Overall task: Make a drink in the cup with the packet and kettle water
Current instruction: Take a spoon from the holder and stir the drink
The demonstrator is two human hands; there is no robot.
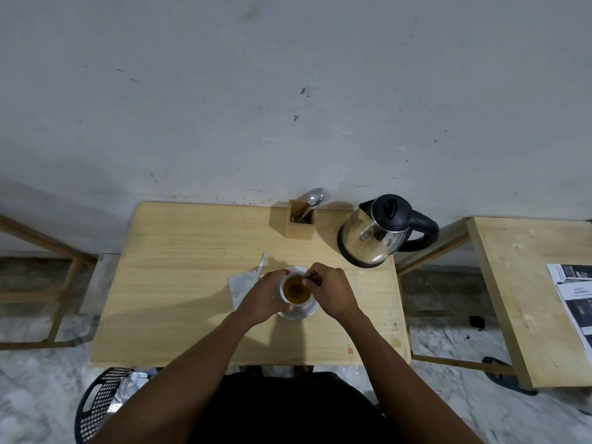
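A white cup (296, 289) holding brown liquid stands on a white saucer (302, 312) in the middle of the wooden table (179, 283). My left hand (264, 298) wraps around the cup's left side. My right hand (330, 291) is closed on a thin metal spoon (308, 277) whose end reaches into the cup. The opened silvery packet (242, 285) lies flat just left of the saucer, with its torn strip (262, 262) beside it. The steel kettle (373, 233) with a black lid and handle stands at the table's back right.
A wooden holder (300, 224) with a spoon and fork stands at the back by the wall. A second wooden table with printed papers (573, 299) is on the right. A black perforated basket (102, 402) sits on the floor at lower left.
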